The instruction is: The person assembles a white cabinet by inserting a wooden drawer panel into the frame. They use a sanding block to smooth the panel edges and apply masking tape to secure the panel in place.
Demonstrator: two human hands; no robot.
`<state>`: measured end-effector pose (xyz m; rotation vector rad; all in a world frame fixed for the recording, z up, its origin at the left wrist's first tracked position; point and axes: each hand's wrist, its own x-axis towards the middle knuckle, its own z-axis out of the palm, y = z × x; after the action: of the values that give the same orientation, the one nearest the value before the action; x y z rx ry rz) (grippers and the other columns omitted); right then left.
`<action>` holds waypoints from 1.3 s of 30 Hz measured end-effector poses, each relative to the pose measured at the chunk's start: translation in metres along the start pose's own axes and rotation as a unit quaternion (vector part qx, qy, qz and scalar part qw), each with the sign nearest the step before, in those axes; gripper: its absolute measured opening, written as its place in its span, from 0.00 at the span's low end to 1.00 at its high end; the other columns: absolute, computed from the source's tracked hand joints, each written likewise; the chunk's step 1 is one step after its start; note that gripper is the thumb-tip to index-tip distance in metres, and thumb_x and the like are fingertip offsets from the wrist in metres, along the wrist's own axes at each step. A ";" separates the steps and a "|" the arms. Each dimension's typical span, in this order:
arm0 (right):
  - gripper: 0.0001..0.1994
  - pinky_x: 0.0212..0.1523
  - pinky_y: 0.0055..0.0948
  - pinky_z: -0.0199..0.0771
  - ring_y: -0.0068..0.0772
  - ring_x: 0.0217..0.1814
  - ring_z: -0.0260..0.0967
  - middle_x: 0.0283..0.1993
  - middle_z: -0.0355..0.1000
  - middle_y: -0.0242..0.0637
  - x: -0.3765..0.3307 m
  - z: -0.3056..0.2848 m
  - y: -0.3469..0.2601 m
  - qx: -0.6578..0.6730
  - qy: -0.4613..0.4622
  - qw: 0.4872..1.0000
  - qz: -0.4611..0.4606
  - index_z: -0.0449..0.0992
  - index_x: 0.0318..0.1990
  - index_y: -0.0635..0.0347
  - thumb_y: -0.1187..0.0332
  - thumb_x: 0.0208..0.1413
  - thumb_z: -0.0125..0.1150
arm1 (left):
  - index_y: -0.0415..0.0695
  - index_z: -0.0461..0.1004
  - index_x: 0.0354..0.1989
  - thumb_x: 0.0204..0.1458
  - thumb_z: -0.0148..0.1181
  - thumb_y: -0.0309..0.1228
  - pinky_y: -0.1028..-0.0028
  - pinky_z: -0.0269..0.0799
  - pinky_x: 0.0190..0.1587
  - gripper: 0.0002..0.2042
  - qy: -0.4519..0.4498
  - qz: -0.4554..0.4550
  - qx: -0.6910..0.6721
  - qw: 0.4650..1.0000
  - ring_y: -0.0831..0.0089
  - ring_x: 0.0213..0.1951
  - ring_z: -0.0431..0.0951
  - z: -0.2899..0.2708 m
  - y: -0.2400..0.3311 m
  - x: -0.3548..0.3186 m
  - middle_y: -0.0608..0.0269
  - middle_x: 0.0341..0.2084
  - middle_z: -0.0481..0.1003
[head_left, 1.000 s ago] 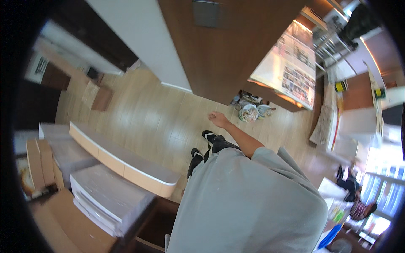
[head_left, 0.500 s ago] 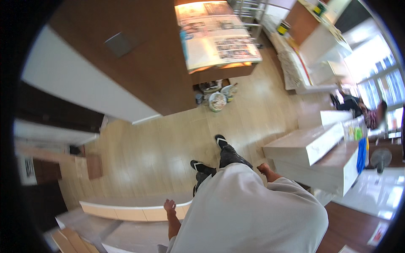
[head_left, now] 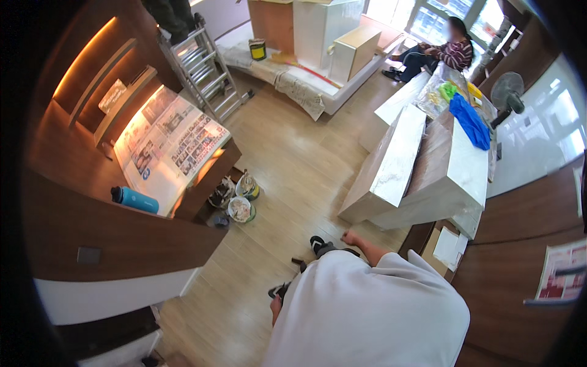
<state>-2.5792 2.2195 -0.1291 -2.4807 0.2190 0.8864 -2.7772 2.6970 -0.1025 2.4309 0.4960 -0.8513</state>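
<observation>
My right hand (head_left: 350, 237) hangs in front of my body with its fingers curled, near the end of a wrapped white cabinet; what it holds, if anything, is too small to make out. Low beside my white shirt (head_left: 367, 312) is my left hand (head_left: 276, 304), mostly hidden, so its fingers do not show clearly. Between my feet and the shirt a small dark object (head_left: 298, 263) sticks out; its kind cannot be told. Both my hands are apart from the furniture. My dark shoes (head_left: 317, 244) are on the wooden floor (head_left: 287, 183).
To the left, a newspaper-covered counter (head_left: 177, 140) bears a blue bottle (head_left: 139, 200); buckets (head_left: 241, 209) stand below it. A stepladder (head_left: 205, 67), with a person's legs on it, is beyond. Wrapped white cabinets (head_left: 422, 165) line the right, near a fan (head_left: 509, 92) and a seated person (head_left: 455, 52).
My view has swung to the right, bringing the counter, ladder and seated person more fully in. My left hand, earlier held out with fingers apart, is now close against my body.
</observation>
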 end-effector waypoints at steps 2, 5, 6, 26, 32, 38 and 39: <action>0.17 0.48 0.43 0.76 0.51 0.44 0.78 0.42 0.80 0.49 0.010 -0.037 -0.003 0.090 0.078 0.993 0.005 0.83 0.42 0.62 0.57 0.54 0.62 | 0.31 0.76 0.38 0.60 0.56 0.46 0.57 0.72 0.37 0.23 0.036 -0.026 -0.143 0.989 0.61 0.31 0.77 0.001 0.026 0.013 0.45 0.30 0.79; 0.15 0.34 0.34 0.77 0.36 0.31 0.75 0.32 0.80 0.39 0.012 -0.070 -0.001 0.205 0.121 0.971 0.020 0.82 0.41 0.64 0.61 0.56 0.63 | 0.39 0.79 0.40 0.58 0.63 0.41 0.68 0.72 0.35 0.15 0.072 -0.140 -0.447 0.881 0.69 0.31 0.76 -0.023 0.073 0.037 0.60 0.32 0.80; 0.14 0.31 0.31 0.74 0.30 0.29 0.73 0.30 0.77 0.37 0.015 -0.079 -0.001 0.237 0.119 0.964 -0.025 0.81 0.41 0.64 0.61 0.57 0.63 | 0.43 0.77 0.42 0.61 0.58 0.43 0.68 0.73 0.39 0.15 0.035 -0.156 -0.513 0.843 0.71 0.37 0.78 -0.037 0.091 0.043 0.62 0.36 0.79; 0.17 0.31 0.41 0.75 0.39 0.30 0.76 0.30 0.78 0.45 0.064 -0.043 0.030 -0.061 -0.149 0.982 -0.098 0.82 0.35 0.63 0.56 0.56 0.60 | 0.42 0.75 0.43 0.59 0.58 0.45 0.62 0.74 0.33 0.17 -0.029 -0.328 -0.521 0.788 0.65 0.32 0.75 -0.025 0.047 -0.026 0.57 0.32 0.76; 0.16 0.29 0.33 0.74 0.30 0.30 0.74 0.31 0.77 0.38 0.165 -0.130 -0.132 0.098 -0.164 0.980 0.048 0.81 0.42 0.61 0.57 0.58 0.60 | 0.45 0.60 0.70 0.57 0.55 0.61 0.47 0.70 0.58 0.40 -0.092 -0.393 -0.625 0.668 0.41 0.63 0.65 -0.044 0.052 0.011 0.41 0.66 0.61; 0.15 0.30 0.31 0.73 0.27 0.31 0.72 0.35 0.76 0.35 0.238 -0.181 -0.293 -0.031 -0.192 0.979 -0.054 0.79 0.47 0.58 0.57 0.61 0.60 | 0.40 0.54 0.72 0.50 0.53 0.70 0.52 0.57 0.68 0.51 -0.157 -0.145 -0.695 0.687 0.52 0.70 0.56 -0.072 0.116 0.095 0.44 0.72 0.53; 0.15 0.30 0.31 0.73 0.28 0.31 0.73 0.35 0.77 0.35 0.251 -0.177 -0.316 -0.057 -0.202 0.975 -0.068 0.79 0.48 0.58 0.57 0.61 0.60 | 0.40 0.54 0.72 0.48 0.54 0.71 0.52 0.57 0.68 0.52 -0.143 -0.123 -0.687 0.702 0.51 0.70 0.56 -0.064 0.125 0.103 0.43 0.72 0.53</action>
<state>-2.1902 2.4076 -0.0437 -2.3175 -0.1440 1.3462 -2.6101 2.6505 -0.0842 0.8311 0.9015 -0.5497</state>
